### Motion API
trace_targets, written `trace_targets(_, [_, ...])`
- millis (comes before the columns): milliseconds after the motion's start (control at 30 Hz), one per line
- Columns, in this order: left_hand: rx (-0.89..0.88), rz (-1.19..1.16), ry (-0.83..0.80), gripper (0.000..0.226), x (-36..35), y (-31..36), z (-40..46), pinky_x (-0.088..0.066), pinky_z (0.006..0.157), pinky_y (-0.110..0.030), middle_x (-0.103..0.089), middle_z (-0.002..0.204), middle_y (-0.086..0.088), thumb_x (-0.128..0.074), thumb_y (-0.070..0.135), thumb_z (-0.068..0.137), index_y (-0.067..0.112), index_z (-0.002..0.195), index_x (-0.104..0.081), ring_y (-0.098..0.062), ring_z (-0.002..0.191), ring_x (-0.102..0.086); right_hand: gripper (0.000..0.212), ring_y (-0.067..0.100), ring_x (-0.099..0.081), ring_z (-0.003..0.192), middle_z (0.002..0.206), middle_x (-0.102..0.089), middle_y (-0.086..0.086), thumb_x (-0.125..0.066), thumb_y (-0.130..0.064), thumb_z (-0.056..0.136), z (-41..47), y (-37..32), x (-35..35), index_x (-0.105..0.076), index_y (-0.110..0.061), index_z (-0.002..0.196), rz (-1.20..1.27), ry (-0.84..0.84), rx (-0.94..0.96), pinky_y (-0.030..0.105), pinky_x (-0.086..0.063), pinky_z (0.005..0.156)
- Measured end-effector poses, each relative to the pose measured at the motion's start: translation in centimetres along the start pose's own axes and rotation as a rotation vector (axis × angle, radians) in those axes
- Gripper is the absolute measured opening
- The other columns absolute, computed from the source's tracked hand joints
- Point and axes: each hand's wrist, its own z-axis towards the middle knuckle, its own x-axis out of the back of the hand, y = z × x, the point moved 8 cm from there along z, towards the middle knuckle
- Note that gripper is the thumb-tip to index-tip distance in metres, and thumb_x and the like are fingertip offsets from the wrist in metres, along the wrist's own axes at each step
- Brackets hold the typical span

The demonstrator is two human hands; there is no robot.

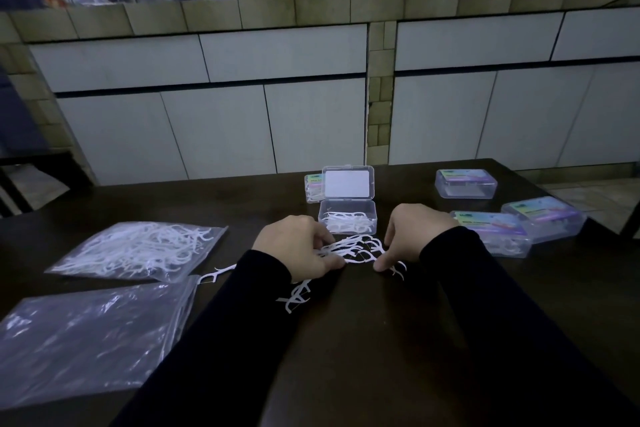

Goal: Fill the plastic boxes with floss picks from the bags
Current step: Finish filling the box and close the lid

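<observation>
Our left hand (294, 243) and right hand (412, 232), knuckles up, both pinch one floss-pick bunch (356, 248); fingertips hidden.

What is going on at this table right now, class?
A person is packing floss picks into plastic boxes. Both hands, left hand and right hand, gather a bunch of picks on the table, just in front of an open box that is already partly filled. One bag to the left holds picks; a nearer bag looks nearly empty. Closed boxes sit on the right.
</observation>
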Motion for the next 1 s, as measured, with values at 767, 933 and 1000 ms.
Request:
trace_targets(767, [-0.067, -0.05, 0.273, 0.017, 1.0, -0.1, -0.4, -0.038, 0.074, -0.023, -0.067, 0.095, 0.012, -0.06, 0.04, 0.089, 0.036, 0.101, -0.072, -0.009, 0.094, -0.052, 0.036, 0.025, -0.052, 0.116, 0.102, -0.049, 0.005, -0.046, -0.03, 0.098, -0.7, -3.0, -1.1, -0.049, -0.011, 0.128, -0.367, -0.105, 0.064, 0.044, -0.036, 0.104])
trace_targets(933, [-0.061, -0.116, 0.369, 0.017, 1.3, -1.1, -0.5, -0.037, 0.073, -0.021, -0.067, 0.097, 0.013, -0.061, 0.038, 0.09, 0.031, 0.101, -0.072, -0.008, 0.093, -0.053, 0.03, 0.026, -0.05, 0.117, 0.098, -0.048, 0.005, -0.044, -0.024, 0.099, -0.1, -2.0, 0.2, -0.051, -0.011, 0.125, -0.351, -0.074, 0.052, 0.049, -0.032, 0.106])
trace_targets(1000, [-0.042, -0.119, 0.416, 0.018, 1.5, -1.5, -0.7, -0.036, 0.071, -0.021, -0.067, 0.095, 0.012, -0.06, 0.038, 0.091, 0.03, 0.101, -0.072, -0.009, 0.091, -0.052, 0.026, 0.026, -0.051, 0.117, 0.096, -0.048, 0.005, -0.045, -0.022, 0.099, 0.3, -1.8, 1.3, -0.054, -0.011, 0.121, -0.327, -0.018, 0.055, 0.048, -0.033, 0.107])
